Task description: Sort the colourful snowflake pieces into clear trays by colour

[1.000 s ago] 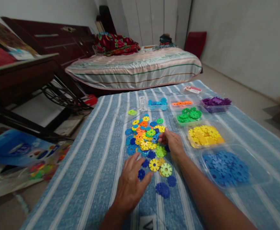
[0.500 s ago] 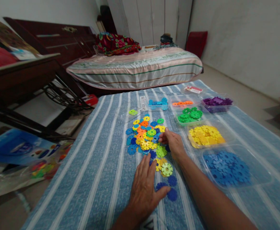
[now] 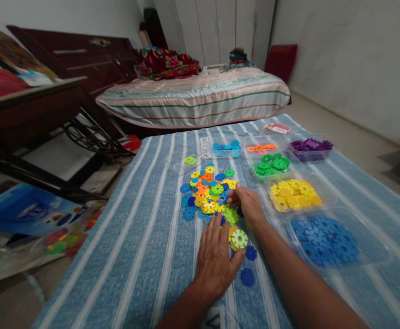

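Observation:
A mixed pile of notched plastic discs, snowflake building pieces (image 3: 208,201), lies on the striped cloth. My left hand (image 3: 215,256) is open, palm down, at the near edge of the pile, its fingers stretched forward and touching or covering a few discs. Beside its thumb is a pale green disc (image 3: 238,239) over yellow ones. Two dark blue discs (image 3: 247,277) lie just right of the thumb. My right hand (image 3: 249,205) rests at the pile's right edge with fingers curled in towards the thumb; what they hold, if anything, is hidden.
To the right stand clear tubs of blue (image 3: 325,240), yellow (image 3: 294,194), green (image 3: 271,164) and purple discs (image 3: 311,145). Further back are tubs of orange (image 3: 261,148) and light blue discs (image 3: 227,147). A lime disc (image 3: 190,160) lies on clear plastic. A bed (image 3: 193,100) stands beyond.
My left hand has slid forward and to the right against the discs. One dark blue disc has shifted up and right, another is now mostly covered. My right hand has hardly moved.

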Tool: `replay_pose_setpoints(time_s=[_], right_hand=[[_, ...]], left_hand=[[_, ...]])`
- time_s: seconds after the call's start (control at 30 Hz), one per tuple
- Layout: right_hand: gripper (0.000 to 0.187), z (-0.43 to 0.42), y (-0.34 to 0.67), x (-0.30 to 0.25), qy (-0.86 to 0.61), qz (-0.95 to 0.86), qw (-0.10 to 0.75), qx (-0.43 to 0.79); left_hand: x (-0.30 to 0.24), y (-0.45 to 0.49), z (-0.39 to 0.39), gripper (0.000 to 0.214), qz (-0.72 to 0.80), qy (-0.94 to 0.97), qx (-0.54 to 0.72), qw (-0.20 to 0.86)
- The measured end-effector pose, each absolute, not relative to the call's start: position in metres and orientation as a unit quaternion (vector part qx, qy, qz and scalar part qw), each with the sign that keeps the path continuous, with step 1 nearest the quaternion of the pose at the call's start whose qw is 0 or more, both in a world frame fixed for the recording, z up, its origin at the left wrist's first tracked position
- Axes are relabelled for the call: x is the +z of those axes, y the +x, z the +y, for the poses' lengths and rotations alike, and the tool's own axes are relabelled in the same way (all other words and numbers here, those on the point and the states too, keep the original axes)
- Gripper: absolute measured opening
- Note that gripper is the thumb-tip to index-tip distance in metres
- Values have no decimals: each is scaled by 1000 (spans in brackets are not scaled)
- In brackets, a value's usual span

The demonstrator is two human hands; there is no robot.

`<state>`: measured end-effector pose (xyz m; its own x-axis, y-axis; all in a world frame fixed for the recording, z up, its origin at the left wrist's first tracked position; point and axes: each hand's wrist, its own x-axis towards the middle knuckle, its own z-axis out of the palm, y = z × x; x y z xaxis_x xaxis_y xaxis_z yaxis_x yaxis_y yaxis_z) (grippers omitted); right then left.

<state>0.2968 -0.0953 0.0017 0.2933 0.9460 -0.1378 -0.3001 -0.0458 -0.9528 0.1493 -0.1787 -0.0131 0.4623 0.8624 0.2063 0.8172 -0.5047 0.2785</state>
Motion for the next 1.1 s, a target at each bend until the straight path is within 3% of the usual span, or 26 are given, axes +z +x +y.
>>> replay_pose_setpoints(time_s=[0.67,1.1], right_hand=[[59,-95,296,-1,-516,-321,616,501],[58,-95,297,-4,-517,-322,617,498]], left_hand=[[-17,151,-175,58,512,836,196,37],[-18,156,-174,51,474,848,223,85]])
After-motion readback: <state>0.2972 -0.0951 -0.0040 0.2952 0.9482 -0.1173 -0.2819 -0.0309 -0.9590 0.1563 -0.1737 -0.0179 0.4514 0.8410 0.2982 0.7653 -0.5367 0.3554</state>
